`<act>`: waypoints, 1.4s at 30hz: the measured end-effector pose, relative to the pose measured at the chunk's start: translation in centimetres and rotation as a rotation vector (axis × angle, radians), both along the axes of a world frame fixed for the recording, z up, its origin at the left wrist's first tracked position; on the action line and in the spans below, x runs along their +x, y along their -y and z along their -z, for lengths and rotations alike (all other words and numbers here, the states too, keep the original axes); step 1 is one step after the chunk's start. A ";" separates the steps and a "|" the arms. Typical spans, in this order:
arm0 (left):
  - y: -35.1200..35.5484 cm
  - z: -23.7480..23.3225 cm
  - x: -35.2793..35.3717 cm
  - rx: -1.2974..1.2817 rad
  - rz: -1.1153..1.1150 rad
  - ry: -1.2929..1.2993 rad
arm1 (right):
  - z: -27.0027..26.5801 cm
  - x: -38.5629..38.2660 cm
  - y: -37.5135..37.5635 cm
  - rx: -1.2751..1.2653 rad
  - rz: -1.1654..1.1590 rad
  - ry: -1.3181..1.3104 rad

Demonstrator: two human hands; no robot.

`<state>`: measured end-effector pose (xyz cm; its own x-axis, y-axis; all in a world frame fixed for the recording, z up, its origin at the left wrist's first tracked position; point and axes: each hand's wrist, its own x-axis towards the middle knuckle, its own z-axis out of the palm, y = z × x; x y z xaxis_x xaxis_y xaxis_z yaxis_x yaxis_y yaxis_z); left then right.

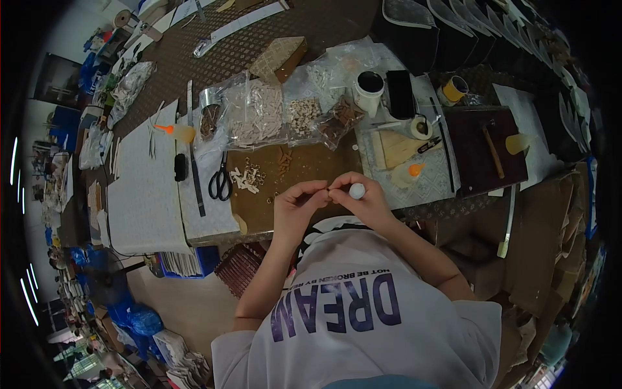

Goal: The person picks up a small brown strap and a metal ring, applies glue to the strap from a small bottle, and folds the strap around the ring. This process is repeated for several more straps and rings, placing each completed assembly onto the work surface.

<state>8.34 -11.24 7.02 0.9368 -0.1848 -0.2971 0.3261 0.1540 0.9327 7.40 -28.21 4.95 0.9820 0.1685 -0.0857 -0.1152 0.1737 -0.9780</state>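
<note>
We look down over a crowded craft table (311, 32) from above the person's own chest. At far left lies a large white sheet (146, 194), and beside it are a glue bottle with an orange tip (176, 132) and a long thin ruler (194, 162). Next come black-handled scissors (220, 178), lying at the left edge of a brown work board (291, 170). A scatter of small pale wood pieces (245, 176) rests on that board, and clear plastic bags (256, 113) of similar pieces crowd its far edge.

Over the near edge of the board, the left hand (295, 209) is raised with its fingertips pinched shut, touching those of the right hand (364, 194). What sits between the fingertips is too small to tell. The right hand is curled around a small white round object (357, 190), which shows between thumb and fingers just above the board's near right corner. The hands hide that part of the board.

Further right and behind stand a white cup (370, 87) with a dark inside, a black box (400, 94), a roll of tape (421, 126) and a second orange-capped bottle (409, 172). At far right, a hammer (494, 150) lies on a dark board (476, 172).
</note>
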 end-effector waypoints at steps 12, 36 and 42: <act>-2.7 -0.9 1.7 -0.221 -0.020 -0.263 | -0.5 0.0 2.0 -0.304 0.124 0.284; -2.7 -3.9 2.0 -0.155 0.072 -0.293 | -4.8 0.4 2.5 -0.589 0.092 0.641; -2.5 -3.7 2.0 -0.147 0.059 -0.284 | -5.2 0.6 2.5 -0.660 0.063 0.702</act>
